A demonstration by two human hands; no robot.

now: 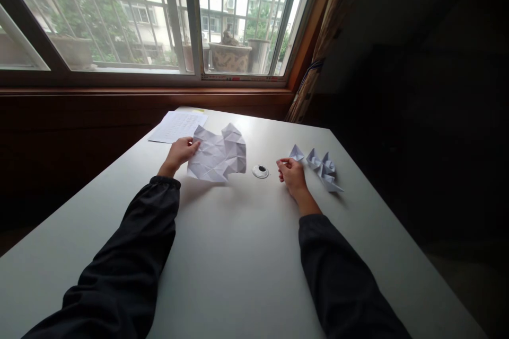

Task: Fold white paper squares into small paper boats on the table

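Observation:
A creased sheet of white paper [217, 154], crossed by many fold lines, is held up over the table by my left hand [181, 153]. The thumb and fingers pinch its left edge, and its right part is still partly folded. My right hand [292, 175] is over the table with its fingers curled together, and nothing shows in them. Just behind that hand lies a small folded paper piece [296, 152]. To its right sits a cluster of folded paper pieces [326, 167] with pointed tips.
The white table [238, 254] narrows toward the window [238, 21]. A round cable-hole cover [261, 171] with a dark opening is set in the tabletop between my hands. Sheets with writing [177, 126] lie at the far left corner. A tied curtain [314, 69] hangs beyond.

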